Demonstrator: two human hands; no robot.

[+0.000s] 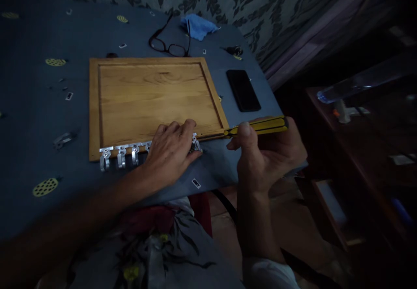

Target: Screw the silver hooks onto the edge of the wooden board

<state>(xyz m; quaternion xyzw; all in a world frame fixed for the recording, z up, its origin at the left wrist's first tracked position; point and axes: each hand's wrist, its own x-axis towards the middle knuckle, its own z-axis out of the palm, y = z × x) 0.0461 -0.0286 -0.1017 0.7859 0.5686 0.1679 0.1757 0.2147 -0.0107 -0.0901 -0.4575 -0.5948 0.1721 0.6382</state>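
Observation:
A wooden panel with a raised frame (94,106) lies on a table under a blue cloth (39,119). A metal hook rail (120,153) runs along the panel's near edge. My left hand (171,152) rests palm down on the rail's right part, fingers curled over it and hiding that end. My right hand (265,154) grips a yellow and black screwdriver (260,126) held level, its shaft pointing left toward the rail's right end next to my left fingertips.
A black phone (243,90) lies right of the panel. Behind the panel are glasses (169,43), a blue cloth rag (198,26) and a small dark object (235,51). Small metal bits (62,140) lie scattered on the cloth. A dark wooden shelf unit (358,158) stands at right.

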